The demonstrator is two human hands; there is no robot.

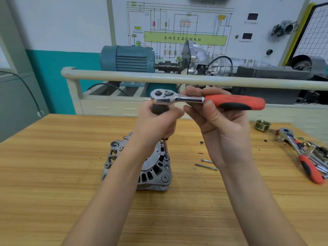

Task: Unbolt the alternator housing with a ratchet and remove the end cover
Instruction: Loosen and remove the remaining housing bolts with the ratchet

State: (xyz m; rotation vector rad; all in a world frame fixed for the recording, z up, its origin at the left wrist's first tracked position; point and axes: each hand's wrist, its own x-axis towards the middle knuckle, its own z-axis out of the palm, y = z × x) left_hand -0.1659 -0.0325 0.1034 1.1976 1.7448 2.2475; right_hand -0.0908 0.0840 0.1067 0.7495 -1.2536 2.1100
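The alternator (pixel 142 167) stands on the wooden bench (pixel 53 157), its end cover up, with the extension bar (pixel 166 150) seated on a bolt near its rim. The left hand (pixel 156 123) wraps the dark grip under the ratchet (pixel 195 100) head; the right hand (pixel 218 125) pinches the chrome neck — not the red handle. Judged from this, keep the bar plumb and swing from the handle — two loose bolts (pixel 206 165) already lie beside the housing.
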